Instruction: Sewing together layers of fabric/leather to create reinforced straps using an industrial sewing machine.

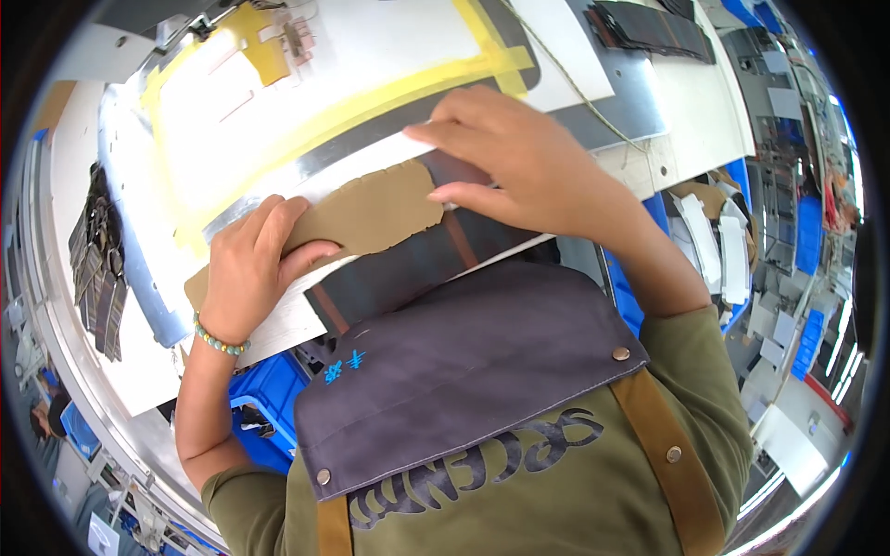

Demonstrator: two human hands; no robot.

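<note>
A brown cardboard piece (pixel 371 215) with an uneven, notched edge lies at the table's near side. My left hand (pixel 250 264) is closed on its left part, fingers bent over the top and thumb along the near side. At the right end of the cardboard, my right hand (pixel 505 162) has its thumb and fingers spread apart, with dark material showing between them. A dark striped fabric panel (pixel 399 276) with reddish-brown bands extends from under the cardboard toward me, over the table edge. Whatever the right palm covers is hidden.
Behind my hands lies a white board bordered with yellow tape (pixel 371 113). Dark striped strips (pixel 97 264) sit at the left, and a stack of dark fabric pieces (pixel 654 30) at the far right. Blue bins (pixel 269 385) stand below the table edge. A cord (pixel 579 88) crosses the right side.
</note>
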